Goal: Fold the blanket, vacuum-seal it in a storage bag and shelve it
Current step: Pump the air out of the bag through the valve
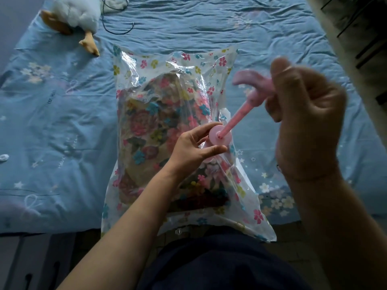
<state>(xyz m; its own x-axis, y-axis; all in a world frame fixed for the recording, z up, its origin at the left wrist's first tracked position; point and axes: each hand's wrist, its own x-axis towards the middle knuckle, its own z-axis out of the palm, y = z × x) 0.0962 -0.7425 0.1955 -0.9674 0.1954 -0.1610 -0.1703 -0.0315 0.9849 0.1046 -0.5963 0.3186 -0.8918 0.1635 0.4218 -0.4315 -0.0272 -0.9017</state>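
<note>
1. Right hand (303,122), raised closest to the lens and blurred, has its fingers curled round the curved handle (249,79) of a pink pump (234,118).
2. Left hand (194,147) pinches the pump's round top between thumb and fingers, with the pump standing on the storage bag (146,65), toward the bag's right side.
3. Inside the clear, flower-printed bag lies the folded floral blanket (146,132), filling its middle. The plastic sits loose and creased around it.
4. The bag lies lengthwise on a wrinkled blue bedsheet (62,101), its near end reaching past the bed's edge toward the person.
5. Far left, a white plush duck (77,11) lies on the sheet, with a thin dark cord (117,28) beside it.
</note>
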